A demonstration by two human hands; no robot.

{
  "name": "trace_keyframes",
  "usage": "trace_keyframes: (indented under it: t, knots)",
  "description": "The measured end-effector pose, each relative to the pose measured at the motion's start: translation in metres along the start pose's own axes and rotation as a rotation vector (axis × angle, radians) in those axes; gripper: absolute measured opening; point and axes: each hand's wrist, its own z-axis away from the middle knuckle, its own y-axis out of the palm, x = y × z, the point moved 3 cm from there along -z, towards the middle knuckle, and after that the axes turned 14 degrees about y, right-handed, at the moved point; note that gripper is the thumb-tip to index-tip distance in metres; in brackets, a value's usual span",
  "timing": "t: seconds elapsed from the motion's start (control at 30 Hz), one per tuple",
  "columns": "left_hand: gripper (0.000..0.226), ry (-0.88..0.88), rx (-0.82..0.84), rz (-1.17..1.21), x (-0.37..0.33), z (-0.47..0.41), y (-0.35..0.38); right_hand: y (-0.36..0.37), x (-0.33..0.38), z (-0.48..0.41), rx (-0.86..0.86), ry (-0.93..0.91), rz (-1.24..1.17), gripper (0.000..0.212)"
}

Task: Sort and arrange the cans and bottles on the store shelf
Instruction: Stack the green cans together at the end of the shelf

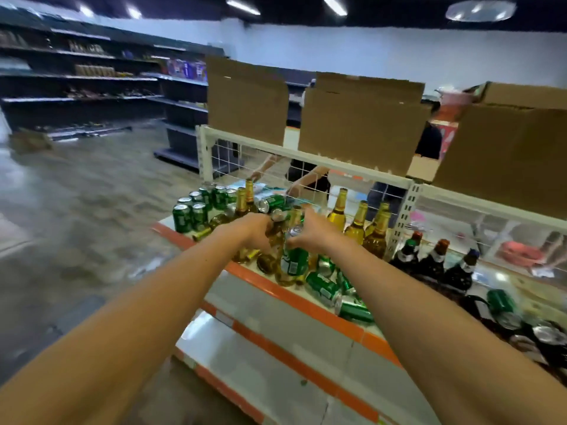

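Mid-frame, the store shelf point(291, 294) is a jumble. Left hand point(248, 233) grips a bottle point(274, 240), right hand point(313, 231) pinches a can point(295, 262). A nudge could roll the lying cans point(325, 288) off the edge.

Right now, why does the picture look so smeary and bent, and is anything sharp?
Head view: motion blur smears the floor and far shelves; the wide lens bows the white shelf rail and stretches the forearms; the ceiling lights glare; the upright green cans look sharpest.
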Motion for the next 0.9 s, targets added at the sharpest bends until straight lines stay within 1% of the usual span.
trace_keyframes:
  t: [0.07,0.13,0.2,0.27,0.37,0.5,0.57,0.63,0.73,0.8,0.9]
  knots:
    - [0.065,-0.055,-0.036,0.029,0.042,0.022,-0.009,0.019,0.038,-0.005,0.004,-0.031,0.002,0.062]
    - [0.061,-0.096,-0.06,0.046,0.078,0.044,-0.016,0.037,0.073,-0.009,0.021,-0.074,0.009,0.064]
    - [0.064,-0.14,-0.087,0.038,0.111,0.064,-0.021,0.052,0.107,-0.011,0.047,-0.117,0.027,0.063]
    - [0.061,-0.194,-0.109,0.044,0.143,0.083,-0.024,0.067,0.14,-0.013,0.066,-0.157,0.035,0.061]
    - [0.053,-0.228,-0.107,0.074,0.174,0.105,-0.026,0.086,0.18,-0.018,0.08,-0.214,0.025,0.059]
    - [0.057,-0.264,-0.126,0.077,0.209,0.123,-0.027,0.103,0.228,-0.022,0.106,-0.291,0.063,0.058]
    - [0.066,-0.285,-0.122,0.113,0.227,0.123,-0.026,0.109,0.247,-0.029,0.126,-0.313,0.06,0.057]
    - [0.072,-0.291,-0.109,0.117,0.24,0.118,-0.027,0.113,0.262,-0.039,0.153,-0.318,0.042,0.061]
    - [0.07,-0.299,-0.145,0.168,0.262,0.101,-0.032,0.119,0.283,-0.065,0.169,-0.331,0.027,0.07]
    - [0.067,-0.304,-0.175,0.216,0.279,0.083,-0.036,0.121,0.295,-0.085,0.167,-0.337,0.025,0.069]
    - [0.058,-0.291,-0.207,0.267,0.304,0.046,-0.044,0.121,0.309,-0.124,0.185,-0.321,0.006,0.068]
